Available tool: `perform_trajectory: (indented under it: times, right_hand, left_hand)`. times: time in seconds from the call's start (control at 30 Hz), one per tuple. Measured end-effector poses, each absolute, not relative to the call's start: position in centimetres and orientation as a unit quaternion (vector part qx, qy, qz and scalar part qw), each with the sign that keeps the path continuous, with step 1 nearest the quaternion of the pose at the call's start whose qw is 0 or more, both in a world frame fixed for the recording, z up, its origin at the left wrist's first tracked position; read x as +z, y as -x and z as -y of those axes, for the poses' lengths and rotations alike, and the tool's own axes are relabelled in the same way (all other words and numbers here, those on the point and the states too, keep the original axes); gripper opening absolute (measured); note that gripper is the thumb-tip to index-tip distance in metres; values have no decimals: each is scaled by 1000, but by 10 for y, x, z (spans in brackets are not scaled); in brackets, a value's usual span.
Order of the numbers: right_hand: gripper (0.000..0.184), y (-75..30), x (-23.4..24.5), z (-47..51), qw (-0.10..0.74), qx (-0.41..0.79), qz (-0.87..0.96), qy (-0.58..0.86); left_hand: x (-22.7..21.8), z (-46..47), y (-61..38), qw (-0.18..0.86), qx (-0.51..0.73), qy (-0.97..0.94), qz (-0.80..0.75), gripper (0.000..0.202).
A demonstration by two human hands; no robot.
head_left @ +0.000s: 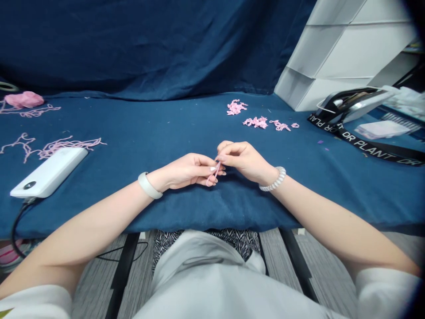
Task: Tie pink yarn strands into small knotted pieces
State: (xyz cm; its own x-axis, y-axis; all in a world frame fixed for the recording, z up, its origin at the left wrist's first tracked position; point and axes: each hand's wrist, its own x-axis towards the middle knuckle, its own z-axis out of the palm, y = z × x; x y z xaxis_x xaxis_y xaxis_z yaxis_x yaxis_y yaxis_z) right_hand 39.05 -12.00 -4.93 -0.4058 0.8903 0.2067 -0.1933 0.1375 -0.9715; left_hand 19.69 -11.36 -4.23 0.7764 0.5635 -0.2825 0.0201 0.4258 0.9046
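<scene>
A short piece of pink yarn (pixel 214 174) is pinched between my two hands, above the near edge of the blue cloth. My left hand (pixel 194 170) grips it between thumb and fingers, with a looped part hanging by the fingertips. From the right, my right hand (pixel 241 160) pinches the upper part of the same yarn, its fingertips touching those of the left. Whether the strand is knotted cannot be made out. Beyond the hands lie small pink yarn pieces, in a pile (pixel 235 106) and in a row of little clumps (pixel 255 122).
Loose pink strands (pixel 71 145) lie at left behind a white power bank (pixel 49 173) with a black cable. A pink yarn ball (pixel 25 99) rests at the far left. White boxes (pixel 352 51) and a black lettered strap (pixel 368 146) occupy the right side.
</scene>
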Motion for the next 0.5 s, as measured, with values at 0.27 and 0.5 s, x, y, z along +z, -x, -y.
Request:
perform_trajectory:
  times: [0.27, 0.5]
  right_hand:
    - [15, -385, -46, 124, 429, 558, 641, 307]
    - [21, -386, -46, 124, 511, 479, 620, 353]
  left_hand:
    - [-48, 112, -194, 783, 119, -530, -301, 26]
    - [-51, 102, -191, 690, 201, -622, -311, 30]
